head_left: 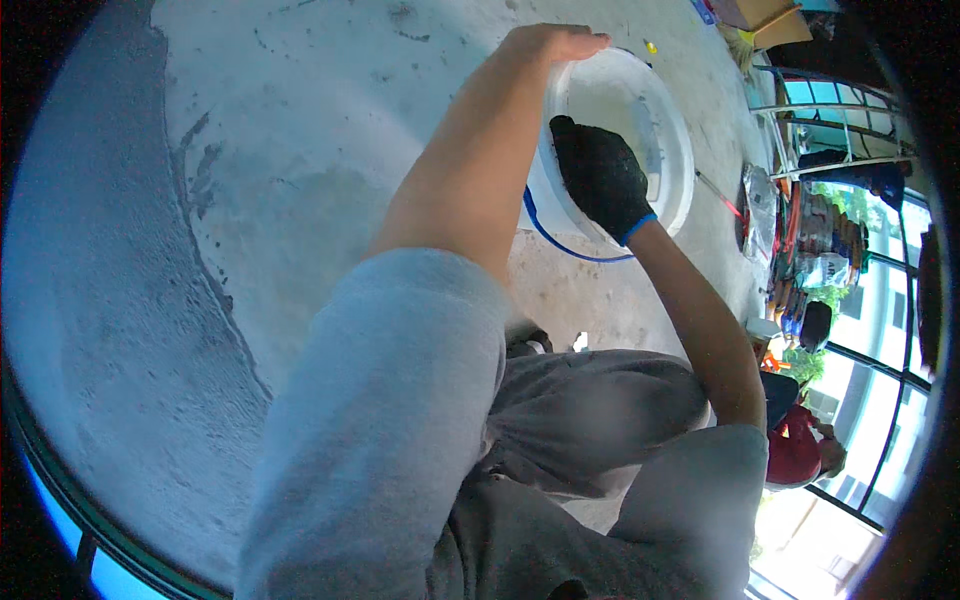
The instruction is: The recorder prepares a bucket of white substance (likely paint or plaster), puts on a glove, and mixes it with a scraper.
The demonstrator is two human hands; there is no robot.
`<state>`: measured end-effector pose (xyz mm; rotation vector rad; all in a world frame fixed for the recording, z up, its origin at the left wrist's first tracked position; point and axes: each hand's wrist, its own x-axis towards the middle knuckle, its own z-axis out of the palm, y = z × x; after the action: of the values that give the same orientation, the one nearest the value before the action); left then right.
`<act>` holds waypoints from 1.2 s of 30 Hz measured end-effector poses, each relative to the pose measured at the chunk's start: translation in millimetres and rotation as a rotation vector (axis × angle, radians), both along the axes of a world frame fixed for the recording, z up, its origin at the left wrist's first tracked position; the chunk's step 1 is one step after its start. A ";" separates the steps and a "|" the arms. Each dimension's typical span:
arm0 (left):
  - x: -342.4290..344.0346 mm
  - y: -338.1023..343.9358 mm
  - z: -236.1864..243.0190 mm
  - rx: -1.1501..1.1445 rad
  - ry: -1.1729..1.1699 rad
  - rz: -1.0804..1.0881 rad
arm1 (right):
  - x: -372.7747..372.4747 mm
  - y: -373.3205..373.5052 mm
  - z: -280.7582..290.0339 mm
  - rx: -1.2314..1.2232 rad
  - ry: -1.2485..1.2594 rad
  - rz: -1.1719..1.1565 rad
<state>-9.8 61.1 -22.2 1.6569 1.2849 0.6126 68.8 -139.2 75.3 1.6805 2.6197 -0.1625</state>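
A white round bucket point(683, 160) stands on the floor in front of me, its mouth facing up toward me. Its blue handle point(565, 245) hangs down in a curve on the near side. At the far rim, my bare left hand point(560, 42) grips the bucket's edge; the fingertips are partly hidden. Over the bucket's mouth is my right hand point(602, 178), in a black glove with a blue cuff. Its fingers are curled in and face away, so what they hold, if anything, is hidden. The pale inside of the bucket shows beside the glove.
Stained concrete floor point(300, 130) spreads around the bucket. On the right are a metal rack point(835, 108), a clear plastic bag point(760, 215), stacked goods point(830, 235) and tall windows. A person in red point(800, 445) is at the lower right. A cardboard box point(780, 22) lies beyond.
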 end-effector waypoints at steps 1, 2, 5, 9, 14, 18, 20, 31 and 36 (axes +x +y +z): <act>-5.6 -0.6 -2.7 -0.005 0.005 0.008 | -7.4 -8.4 7.9 0.001 0.000 0.070; -14.2 -3.5 -2.9 -0.016 0.049 -0.048 | -5.8 -16.8 6.0 -0.005 0.006 0.079; -18.0 -11.7 12.7 -0.022 0.071 -0.076 | 8.8 -20.9 4.7 -0.020 -0.101 0.144; -15.1 -18.4 26.4 0.021 0.083 0.014 | 3.4 -1.6 8.9 0.045 -0.103 0.188; -27.2 -17.7 14.1 0.019 0.051 -0.029 | 0.9 -5.2 -7.0 0.207 0.014 0.312; -28.2 -31.0 17.3 -0.036 0.042 -0.020 | 0.7 -30.0 8.0 -0.022 -0.106 0.096; -25.9 -27.9 23.5 -0.028 0.038 -0.003 | 1.7 -22.9 10.5 -0.021 -0.064 0.103; -30.7 -16.2 10.8 0.013 0.090 -0.065 | 5.9 -30.5 5.9 0.080 -0.028 0.212; -12.7 -16.8 22.3 0.080 0.069 -0.007 | 3.6 -9.9 16.0 0.193 0.022 0.224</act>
<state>-22.5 44.4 0.1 1.7615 1.3183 0.6142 72.4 -149.0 91.3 1.4208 2.8963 0.0795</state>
